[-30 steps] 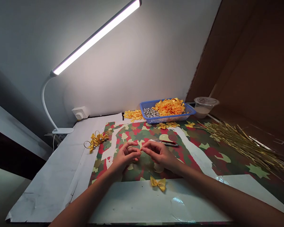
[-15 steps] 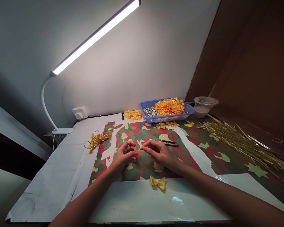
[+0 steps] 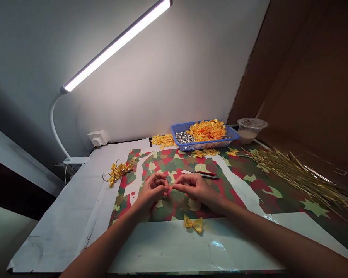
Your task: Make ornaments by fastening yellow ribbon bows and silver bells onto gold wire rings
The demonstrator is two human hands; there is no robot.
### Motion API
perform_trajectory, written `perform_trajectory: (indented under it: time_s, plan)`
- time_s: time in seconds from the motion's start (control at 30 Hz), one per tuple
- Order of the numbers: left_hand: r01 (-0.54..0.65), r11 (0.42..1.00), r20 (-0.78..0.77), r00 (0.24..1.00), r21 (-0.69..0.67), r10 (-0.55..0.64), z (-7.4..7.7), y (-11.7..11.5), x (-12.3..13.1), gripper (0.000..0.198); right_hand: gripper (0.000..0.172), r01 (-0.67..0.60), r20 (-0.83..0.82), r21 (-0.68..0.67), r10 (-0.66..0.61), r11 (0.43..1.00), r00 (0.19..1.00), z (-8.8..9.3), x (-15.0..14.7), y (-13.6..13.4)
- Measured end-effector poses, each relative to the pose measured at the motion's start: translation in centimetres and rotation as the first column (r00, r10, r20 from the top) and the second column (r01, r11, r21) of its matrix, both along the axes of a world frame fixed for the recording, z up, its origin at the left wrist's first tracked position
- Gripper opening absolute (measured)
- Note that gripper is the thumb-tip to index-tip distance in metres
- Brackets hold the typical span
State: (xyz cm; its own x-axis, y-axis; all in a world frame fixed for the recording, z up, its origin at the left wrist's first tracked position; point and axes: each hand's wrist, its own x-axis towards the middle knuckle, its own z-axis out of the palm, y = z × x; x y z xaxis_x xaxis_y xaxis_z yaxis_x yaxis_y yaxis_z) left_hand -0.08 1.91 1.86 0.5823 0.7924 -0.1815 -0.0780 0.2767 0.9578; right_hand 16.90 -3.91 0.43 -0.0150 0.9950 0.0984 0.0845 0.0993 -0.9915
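My left hand (image 3: pixel 153 189) and my right hand (image 3: pixel 194 187) meet over the camouflage-patterned paper (image 3: pixel 176 162), their fingertips pinching a small strip of yellow ribbon (image 3: pixel 169 187) between them. Most of the strip is hidden by my fingers. A finished yellow satin bow (image 3: pixel 193 224) lies below my hands on the white board (image 3: pixel 162 247). A pair of red-handled pliers or scissors (image 3: pixel 204 174) rests just beyond my right hand. To the left of my left hand sits a gold bow cluster with wire loops (image 3: pixel 117 173).
At the back stands a blue plastic basket (image 3: pixel 204 135) holding orange-yellow bows and silver beads. Loose bows (image 3: pixel 162 140) lie left of it. A plastic cup (image 3: pixel 249 129) stands at the right, above a spread of gold tinsel strands (image 3: pixel 295 173).
My hands have moved closer together, and my right fingers now meet the ribbon strip with my left fingers. The camera has shifted slightly.
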Motion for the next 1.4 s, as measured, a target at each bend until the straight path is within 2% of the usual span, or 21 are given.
perform_trajectory:
  time_s: [0.33, 0.43, 0.53, 0.63, 0.7, 0.77, 0.9, 1.0, 1.2, 1.4]
  plan:
    - [0.046, 0.997, -0.051, 0.998, 0.066, -0.043, -0.3, -0.1, -0.1, 0.032, 0.044, -0.085, -0.052, -0.089, 0.08, 0.992, 0.995, -0.4, -0.1, 0.3]
    - [0.064, 0.988, -0.092, 0.994, 0.139, -0.052, -0.3, -0.1, 0.0, 0.032, 0.044, -0.093, -0.058, -0.082, 0.088, 0.992, 0.994, -0.5, -0.1, 0.3]
    - [0.066, 0.96, -0.142, 0.99, 0.272, -0.028, -0.1, 0.1, -0.1, 0.03, 0.043, -0.079, -0.057, -0.062, 0.076, 0.995, 0.995, -0.4, -0.1, 0.2]
    - [0.056, 0.882, -0.197, 0.979, 0.469, 0.042, 0.3, 0.1, -0.5, 0.019, 0.039, -0.045, -0.048, -0.027, 0.044, 0.999, 0.998, -0.4, -0.1, 0.0]
    - [0.074, 0.795, -0.24, 0.967, 0.602, 0.091, 0.6, 0.0, -0.8, 0.009, 0.038, -0.021, -0.036, 0.0, 0.021, 1.0, 0.999, -0.5, -0.1, 0.0]
    - [0.119, 0.698, -0.282, 0.951, 0.706, 0.124, 0.9, -0.2, -1.0, 0.009, 0.037, 0.0, -0.024, 0.024, 0.001, 1.0, 1.0, -0.6, -0.1, 0.1]
    - [0.205, 0.525, -0.335, 0.928, 0.826, 0.164, 0.7, -0.3, -1.1, 0.011, 0.037, 0.023, -0.007, 0.061, -0.023, 0.998, 1.0, -0.8, -0.2, 0.2]
    - [0.223, 0.422, -0.333, 0.92, 0.879, 0.208, 0.3, -0.2, -0.9, 0.011, 0.037, 0.023, 0.0, 0.08, -0.023, 0.997, 1.0, -1.0, -0.1, 0.3]
    - [0.193, 0.294, -0.281, 0.913, 0.936, 0.296, -0.2, -0.2, -0.9, 0.005, 0.036, 0.018, 0.01, 0.089, -0.019, 0.996, 1.0, -1.1, -0.1, 0.3]
    - [0.19, 0.238, -0.261, 0.912, 0.953, 0.317, -0.3, -0.3, -0.7, 0.011, 0.037, 0.016, 0.01, 0.097, -0.017, 0.995, 1.0, -0.8, -0.3, 0.1]
